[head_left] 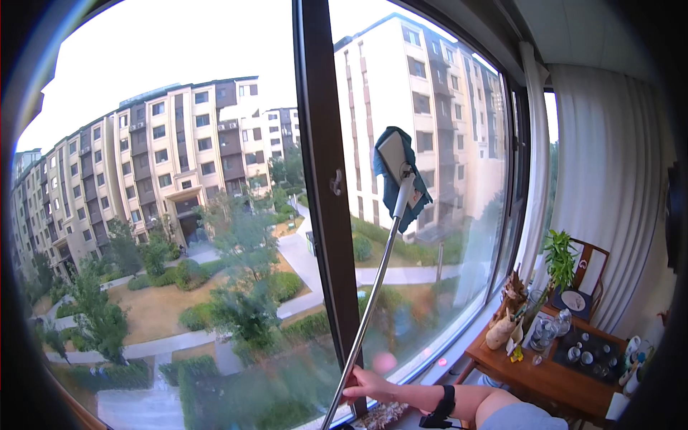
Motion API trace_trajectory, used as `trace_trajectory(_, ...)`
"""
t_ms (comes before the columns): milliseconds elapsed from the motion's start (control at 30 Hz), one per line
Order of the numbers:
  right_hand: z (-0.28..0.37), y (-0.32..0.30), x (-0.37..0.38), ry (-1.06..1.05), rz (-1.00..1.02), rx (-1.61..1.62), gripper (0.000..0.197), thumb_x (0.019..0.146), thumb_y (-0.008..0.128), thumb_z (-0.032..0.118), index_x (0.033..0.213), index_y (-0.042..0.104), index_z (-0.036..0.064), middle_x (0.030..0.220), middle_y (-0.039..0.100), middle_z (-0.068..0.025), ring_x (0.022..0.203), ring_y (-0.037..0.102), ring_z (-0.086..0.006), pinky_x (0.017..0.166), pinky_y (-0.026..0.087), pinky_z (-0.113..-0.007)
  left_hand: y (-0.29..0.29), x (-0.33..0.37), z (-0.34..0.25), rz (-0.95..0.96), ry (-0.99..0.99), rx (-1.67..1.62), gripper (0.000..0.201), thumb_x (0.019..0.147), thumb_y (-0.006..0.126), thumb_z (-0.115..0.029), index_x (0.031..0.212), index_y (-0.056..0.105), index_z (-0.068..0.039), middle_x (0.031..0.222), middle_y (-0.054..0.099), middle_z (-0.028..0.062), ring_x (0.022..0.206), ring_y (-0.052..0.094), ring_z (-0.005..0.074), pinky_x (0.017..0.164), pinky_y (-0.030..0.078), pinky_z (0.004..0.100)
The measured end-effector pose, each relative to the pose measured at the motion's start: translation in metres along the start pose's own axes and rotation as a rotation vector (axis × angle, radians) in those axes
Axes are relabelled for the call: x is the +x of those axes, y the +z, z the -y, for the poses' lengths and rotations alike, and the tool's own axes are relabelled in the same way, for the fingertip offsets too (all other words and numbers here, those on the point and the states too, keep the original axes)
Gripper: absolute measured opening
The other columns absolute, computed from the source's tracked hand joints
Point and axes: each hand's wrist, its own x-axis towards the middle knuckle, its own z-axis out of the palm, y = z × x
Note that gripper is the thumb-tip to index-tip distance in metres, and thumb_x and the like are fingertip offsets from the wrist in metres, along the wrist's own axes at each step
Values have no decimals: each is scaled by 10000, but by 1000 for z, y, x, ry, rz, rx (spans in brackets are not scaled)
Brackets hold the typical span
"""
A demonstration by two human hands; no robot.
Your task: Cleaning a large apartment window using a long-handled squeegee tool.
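A flat mop with a long metal pole rises slantwise across the middle. My right hand is closed around the lower part of its pole, and the pole runs on past the lower edge of the view. At its upper end the white plate of the mop head is wrapped in a teal cloth. That head lies against or close to the right-hand window pane; whether it presses on the glass I cannot tell. A black strap circles my right forearm. My left hand is out of view.
A dark window frame post stands just left of the mop. At the right, a wooden table carries glassware, a vase, a leafy plant and a dark tray. Behind it are a wooden chair and white curtains.
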Motion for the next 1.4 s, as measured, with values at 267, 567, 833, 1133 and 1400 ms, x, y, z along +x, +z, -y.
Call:
trace_trajectory(267,55,23,13,-157,-48,-294,343,935,580,126,1149,346,-6,906,634,-97,800,681,-178,661,544,-293,15,30,-22,57,-137,-156,230,840,656,-298,809,668,-70,693,637,109,654,621,283,617,467,395)
trace_trajectory(567,145,-15,44,-367,-180,-421,361,948,572,146,1209,360,14,831,651,-69,728,681,-157,608,538,-263,24,45,-56,184,-319,-256,222,858,640,-272,775,650,-67,661,619,101,625,606,271,601,457,394)
trace_trajectory(833,228,-69,74,-653,-483,-422,392,960,525,170,1289,419,-15,782,614,-65,679,638,-147,598,510,-289,51,48,-239,332,-130,-396,323,877,613,-348,738,630,-57,595,574,67,550,579,205,520,450,338)
trace_trajectory(1133,334,-105,74,-780,-596,-208,456,1040,292,275,1425,221,42,663,569,-89,360,472,-150,329,393,-279,133,74,-372,454,125,-516,442,932,532,-403,612,526,-99,468,431,-22,370,450,98,334,338,241)
trace_trajectory(1400,367,-150,78,-777,-892,-398,406,1037,308,295,1358,325,46,530,431,-18,350,408,-120,312,375,-287,149,100,-435,733,88,-386,485,963,508,-448,669,543,-64,490,378,-43,413,347,79,425,298,245)
